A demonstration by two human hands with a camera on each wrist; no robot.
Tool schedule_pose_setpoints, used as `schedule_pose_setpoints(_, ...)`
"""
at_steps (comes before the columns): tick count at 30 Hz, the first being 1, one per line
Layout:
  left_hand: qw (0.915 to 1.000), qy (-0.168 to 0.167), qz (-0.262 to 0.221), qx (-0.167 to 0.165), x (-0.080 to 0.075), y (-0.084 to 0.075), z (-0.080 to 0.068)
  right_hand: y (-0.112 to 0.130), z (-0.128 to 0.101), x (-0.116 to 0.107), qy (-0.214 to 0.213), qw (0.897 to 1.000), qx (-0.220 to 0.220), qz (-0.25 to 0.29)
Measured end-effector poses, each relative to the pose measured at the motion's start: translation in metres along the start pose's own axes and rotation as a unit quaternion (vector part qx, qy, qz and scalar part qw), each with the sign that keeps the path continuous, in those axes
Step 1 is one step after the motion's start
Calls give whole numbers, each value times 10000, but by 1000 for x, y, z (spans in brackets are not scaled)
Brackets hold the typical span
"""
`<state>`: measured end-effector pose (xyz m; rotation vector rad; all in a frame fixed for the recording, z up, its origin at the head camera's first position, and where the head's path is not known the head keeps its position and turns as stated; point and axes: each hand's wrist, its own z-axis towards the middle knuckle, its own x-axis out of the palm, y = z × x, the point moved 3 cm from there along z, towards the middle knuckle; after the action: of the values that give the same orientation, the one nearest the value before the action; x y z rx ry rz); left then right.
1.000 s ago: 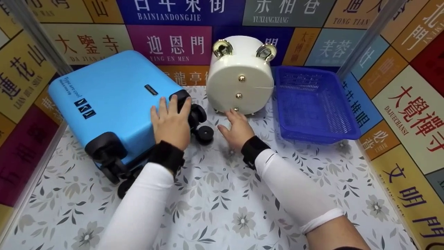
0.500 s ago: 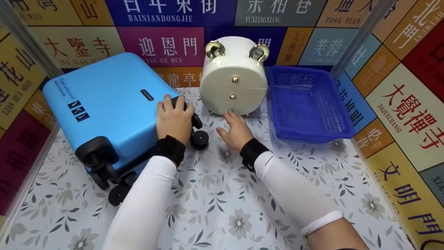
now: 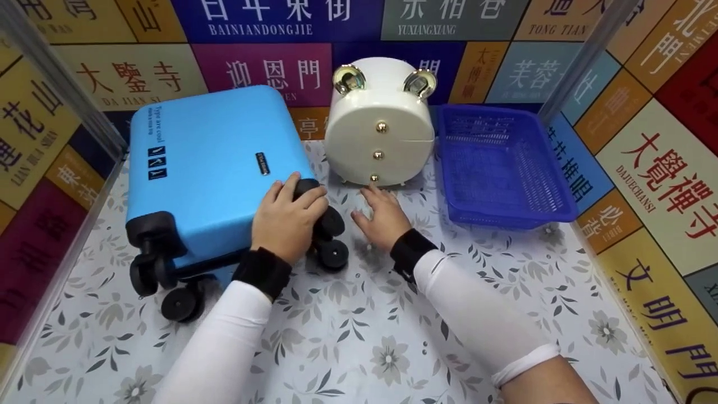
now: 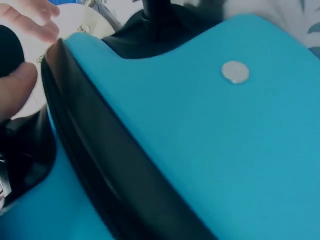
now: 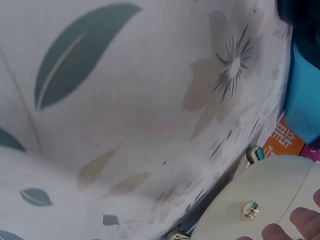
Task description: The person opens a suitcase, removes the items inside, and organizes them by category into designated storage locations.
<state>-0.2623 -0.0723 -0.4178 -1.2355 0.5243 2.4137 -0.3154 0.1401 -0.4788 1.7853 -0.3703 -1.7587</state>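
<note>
A blue hard-shell suitcase [image 3: 207,168] lies flat on the floral tablecloth, its black wheels [image 3: 333,253] toward me. My left hand [image 3: 297,196] grips its near right black corner guard, fingers curled over the edge. The left wrist view shows the blue shell [image 4: 215,130], its dark seam and my thumb [image 4: 15,90]. My right hand [image 3: 373,197] rests flat and relaxed on the cloth, holding nothing, its fingertips just short of the lower edge of a cream round case [image 3: 378,134] with gold studs. The right wrist view shows that case [image 5: 260,200] and my fingertips [image 5: 295,222] by it.
A blue plastic basket [image 3: 505,168] stands right of the cream case. Colourful sign-printed walls [image 3: 662,157] close in the back and both sides. The floral tablecloth [image 3: 348,336] stretches toward me.
The suitcase has turned clockwise under my left hand, so its long side now points away from me and its wheels face me. My right hand has barely shifted.
</note>
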Motion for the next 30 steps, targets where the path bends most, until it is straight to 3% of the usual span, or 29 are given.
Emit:
schedule_pose_setpoints(7,9990,-133,-152,391,-6,-7,-13,4,-4,8,152,9999,-28,-1)
schedule_pose_setpoints(18,9971,-535,-327,423,-10,-8,-15,19,-6,17,369,9983,-253,383)
schedule_pose_setpoints(30,9928,-937,-354,659,-10,-9,-20,18,-9,19,556,9947,-480,717)
